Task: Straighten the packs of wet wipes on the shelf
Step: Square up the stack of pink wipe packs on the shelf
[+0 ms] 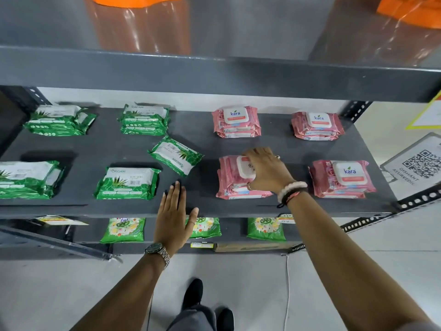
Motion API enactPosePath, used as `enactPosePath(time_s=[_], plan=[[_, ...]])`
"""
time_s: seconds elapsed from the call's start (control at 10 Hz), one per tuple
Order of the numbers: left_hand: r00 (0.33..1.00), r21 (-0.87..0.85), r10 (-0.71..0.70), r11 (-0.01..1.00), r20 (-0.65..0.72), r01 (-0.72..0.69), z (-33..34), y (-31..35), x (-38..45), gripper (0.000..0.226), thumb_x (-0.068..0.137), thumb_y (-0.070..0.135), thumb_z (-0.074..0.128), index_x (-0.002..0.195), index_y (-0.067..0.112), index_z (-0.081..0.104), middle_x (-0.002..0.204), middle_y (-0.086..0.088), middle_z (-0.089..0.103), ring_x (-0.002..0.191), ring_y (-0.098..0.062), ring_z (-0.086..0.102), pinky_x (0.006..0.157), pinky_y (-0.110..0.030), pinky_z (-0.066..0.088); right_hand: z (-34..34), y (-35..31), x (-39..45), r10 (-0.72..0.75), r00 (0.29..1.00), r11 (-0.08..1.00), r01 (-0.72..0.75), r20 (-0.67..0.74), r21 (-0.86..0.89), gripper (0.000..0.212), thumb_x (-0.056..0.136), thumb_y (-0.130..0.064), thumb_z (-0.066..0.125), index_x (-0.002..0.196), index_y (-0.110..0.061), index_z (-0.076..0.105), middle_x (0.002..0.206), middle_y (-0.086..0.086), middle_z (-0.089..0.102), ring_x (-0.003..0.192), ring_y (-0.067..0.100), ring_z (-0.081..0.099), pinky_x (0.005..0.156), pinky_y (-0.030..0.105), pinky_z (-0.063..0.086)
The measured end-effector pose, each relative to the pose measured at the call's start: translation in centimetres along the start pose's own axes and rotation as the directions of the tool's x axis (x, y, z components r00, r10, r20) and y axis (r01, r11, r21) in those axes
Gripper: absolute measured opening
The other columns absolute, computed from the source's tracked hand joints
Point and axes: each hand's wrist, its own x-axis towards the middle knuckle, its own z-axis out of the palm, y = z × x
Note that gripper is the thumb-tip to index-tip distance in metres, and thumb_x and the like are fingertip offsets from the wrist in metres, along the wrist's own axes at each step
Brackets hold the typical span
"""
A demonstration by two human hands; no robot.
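A dark grey metal shelf [100, 149] on slotted angle-iron posts fills the view, its board carrying stacks of wet wipes in two rows. On the left half lie green plastic packs printed with aloe leaves [127, 183], four stacks squared to the shelf edge. One loose green pack [176, 155] sits between the rows near the middle, turned at a clear angle to the rest. On the right half are pink soft packs with white flip lids [342, 179], three tidy stacks plus a front pink stack [235, 179] whose top pack is skewed.

The person's right hand [267, 169] rests on top of that front pink stack, fingers spread and curled over the white lid, thumb at the near side of the pack. The wrist bears white and dark bracelets [292, 191]. The left hand [173, 218] lies flat and palm down at the front edge of the shelf, fingers straight and close together, thumb out to the side, holding nothing; it is just in front of the tilted green pack without touching it. A metal wristwatch [158, 250] circles that wrist.

Below, smaller green sachets [123, 229] line a lower shelf. A black shoe [193, 293] shows on the pale floor.
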Motion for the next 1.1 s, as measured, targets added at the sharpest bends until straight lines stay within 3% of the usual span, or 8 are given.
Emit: enactPosePath(time_s=[0.2, 0.4, 0.6, 0.7, 0.8, 0.9, 1.0, 1.1], plan=[[1.000, 0.008, -0.003, 1.000, 0.007, 0.003, 0.1, -0.1, 0.0, 0.071, 0.097, 0.049, 0.026, 0.145, -0.002, 0.029, 0.155, -0.020, 0.024, 0.143, -0.034, 0.022, 0.117, -0.046, 0.019, 0.9, -1.0, -0.1, -0.004, 0.999, 0.995, 0.007, 0.032, -0.096, 0.072, 0.065, -0.017, 0.076, 0.128, -0.010, 0.042, 0.129, 0.012, 0.048, 0.122, 0.030, 0.042, 0.098, 0.043, 0.046], [1.000, -0.015, 0.005, 1.000, -0.004, -0.005, 0.1, -0.1, 0.1, 0.068, 0.095, 0.046, 0.032, 0.143, -0.003, 0.034, 0.153, -0.022, 0.029, 0.141, -0.037, 0.028, 0.115, -0.049, 0.023, 0.5, -0.4, 0.1, -0.053, 0.991, 0.999, 0.054, 0.124, -0.003, 0.091, 0.066, -0.028, 0.078, 0.142, -0.014, 0.030, 0.144, 0.010, 0.039, 0.137, 0.031, 0.031, 0.119, 0.049, 0.019], [1.000, -0.019, 0.008, 1.000, -0.014, -0.008, 0.0, -0.1, 0.0, 0.068, 0.095, 0.046, 0.032, 0.142, -0.003, 0.035, 0.152, -0.023, 0.030, 0.140, -0.037, 0.029, 0.115, -0.049, 0.023, 0.1, -0.7, 0.0, 0.005, 0.997, 0.996, -0.012, 0.072, 0.089, 0.081, 0.067, -0.033, 0.079, 0.137, -0.016, 0.039, 0.137, 0.007, 0.050, 0.127, 0.028, 0.044, 0.102, 0.045, 0.040], [1.000, -0.021, 0.013, 1.000, -0.016, -0.014, 0.0, 0.0, 0.0, 0.068, 0.095, 0.046, 0.032, 0.142, -0.003, 0.036, 0.151, -0.023, 0.031, 0.139, -0.038, 0.029, 0.114, -0.050, 0.024, 0.3, -1.3, 0.2, 0.096, 0.995, 0.994, -0.096, 0.014, 0.044, 0.076, 0.067, -0.052, 0.075, 0.125, -0.014, 0.044, 0.124, 0.008, 0.057, 0.114, 0.030, 0.054, 0.091, 0.045, 0.047], [1.000, -0.011, 0.018, 1.000, -0.017, -0.018, 0.0, -0.1, 0.0, 0.068, 0.095, 0.046, 0.031, 0.141, -0.004, 0.036, 0.151, -0.023, 0.031, 0.140, -0.037, 0.029, 0.114, -0.050, 0.024, 0.7, -2.0, 1.0, 0.218, 0.976, 0.976, -0.218, 0.001, -0.002, 0.086, 0.068, -0.064, 0.067, 0.129, -0.011, 0.038, 0.125, 0.011, 0.056, 0.112, 0.032, 0.056, 0.087, 0.045, 0.049], [1.000, -0.011, 0.016, 1.000, -0.022, -0.016, -0.1, 0.0, 0.0, 0.068, 0.096, 0.046, 0.031, 0.141, -0.004, 0.037, 0.151, -0.024, 0.031, 0.140, -0.038, 0.029, 0.114, -0.050, 0.024, 1.0, -2.9, 1.6, 0.345, 0.939, 0.939, -0.345, -0.008, -0.007, 0.105, 0.070, -0.076, 0.054, 0.143, -0.008, 0.022, 0.135, 0.014, 0.047, 0.118, 0.037, 0.054, 0.090, 0.047, 0.049], [1.000, -0.010, 0.013, 1.000, -0.019, -0.013, -0.1, 0.0, 0.0, 0.068, 0.095, 0.046, 0.030, 0.141, -0.004, 0.036, 0.152, -0.023, 0.031, 0.140, -0.037, 0.029, 0.114, -0.050, 0.024, 1.0, -3.4, 1.7, 0.398, 0.917, 0.917, -0.398, 0.016, -0.019, 0.108, 0.074, -0.079, 0.044, 0.149, -0.011, 0.007, 0.144, 0.016, 0.038, 0.122, 0.040, 0.050, 0.094, 0.049, 0.047], [1.000, -0.018, 0.014, 1.000, -0.019, -0.014, 0.0, -0.1, 0.1, 0.068, 0.095, 0.046, 0.032, 0.141, -0.004, 0.037, 0.152, -0.023, 0.031, 0.140, -0.037, 0.029, 0.114, -0.050, 0.024, 0.4, -2.5, 1.5, 0.258, 0.966, 0.966, -0.258, 0.005, -0.006, 0.088, 0.087, -0.064, 0.038, 0.150, -0.014, 0.002, 0.153, 0.017, 0.024, 0.132, 0.041, 0.040, 0.102, 0.057, 0.040]])
